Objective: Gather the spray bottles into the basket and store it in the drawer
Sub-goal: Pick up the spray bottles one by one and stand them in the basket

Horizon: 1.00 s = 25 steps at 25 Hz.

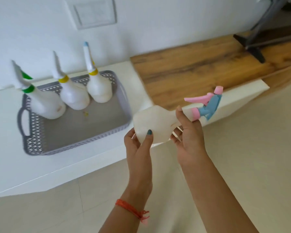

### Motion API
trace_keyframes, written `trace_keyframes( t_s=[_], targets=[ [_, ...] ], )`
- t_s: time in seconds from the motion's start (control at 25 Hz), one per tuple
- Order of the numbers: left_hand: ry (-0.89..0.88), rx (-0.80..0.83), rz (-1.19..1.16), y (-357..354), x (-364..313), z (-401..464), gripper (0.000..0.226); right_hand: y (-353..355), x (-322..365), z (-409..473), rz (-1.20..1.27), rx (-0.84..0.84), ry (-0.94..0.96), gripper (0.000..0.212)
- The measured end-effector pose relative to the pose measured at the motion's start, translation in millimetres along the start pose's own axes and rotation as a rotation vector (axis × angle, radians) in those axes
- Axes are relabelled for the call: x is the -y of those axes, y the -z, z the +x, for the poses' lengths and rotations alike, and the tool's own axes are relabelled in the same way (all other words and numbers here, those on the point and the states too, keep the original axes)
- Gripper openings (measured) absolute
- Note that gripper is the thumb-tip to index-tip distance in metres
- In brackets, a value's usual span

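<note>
A grey lattice basket [32, 130] sits on the white counter [74, 163]. Three white spray bottles stand along its far side: one with a green collar [45, 103], one with a yellow collar [74, 95], and one with a yellow collar and blue tip [99, 88]. To the right of the basket, a fourth white bottle with a pink and blue sprayer [156, 121] is held on its side. My left hand [138, 142] grips its base and my right hand [188, 132] grips its neck.
A wooden board [200, 68] covers the counter to the right, with a black stand foot [252, 47] on its far end. The white wall behind carries a panel [94, 12]. Beige tiled floor [250, 157] lies below the counter edge.
</note>
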State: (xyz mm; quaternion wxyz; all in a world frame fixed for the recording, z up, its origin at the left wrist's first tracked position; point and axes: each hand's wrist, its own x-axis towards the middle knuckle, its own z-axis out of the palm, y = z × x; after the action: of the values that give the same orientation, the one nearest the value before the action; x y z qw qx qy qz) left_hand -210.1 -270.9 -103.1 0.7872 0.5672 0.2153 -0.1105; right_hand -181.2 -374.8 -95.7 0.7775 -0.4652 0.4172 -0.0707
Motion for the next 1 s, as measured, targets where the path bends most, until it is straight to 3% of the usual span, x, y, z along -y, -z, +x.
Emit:
trace_keyframes(
  t_s=[0.2, 0.4, 0.52, 0.84, 1.0],
  targets=[
    [-0.060, -0.039, -0.014, 53.0, -42.9, 41.3, 0.070, -88.4, -5.9, 13.5, -0.262, 0.338, 0.251, 0.028],
    [-0.075, -0.062, 0.141, 96.8, -46.9, 93.8, 0.059, -143.3, -26.7, 50.8, -0.667, 0.663, 0.594, 0.039],
    [-0.032, -0.126, 0.221, 105.0, -37.8, 112.4, 0.057, -153.9, -44.6, 75.3, -0.920, 0.792, 0.652, 0.055],
    [0.069, -0.141, 0.310, 101.3, -31.4, 139.4, 0.054, -150.2, -53.1, 107.6, -1.130, 0.877, 0.684, 0.043],
    [0.073, -0.145, 0.307, 98.0, -27.5, 145.9, 0.054, -152.2, -54.8, 108.1, -1.112, 0.881, 0.654, 0.050]
  ],
)
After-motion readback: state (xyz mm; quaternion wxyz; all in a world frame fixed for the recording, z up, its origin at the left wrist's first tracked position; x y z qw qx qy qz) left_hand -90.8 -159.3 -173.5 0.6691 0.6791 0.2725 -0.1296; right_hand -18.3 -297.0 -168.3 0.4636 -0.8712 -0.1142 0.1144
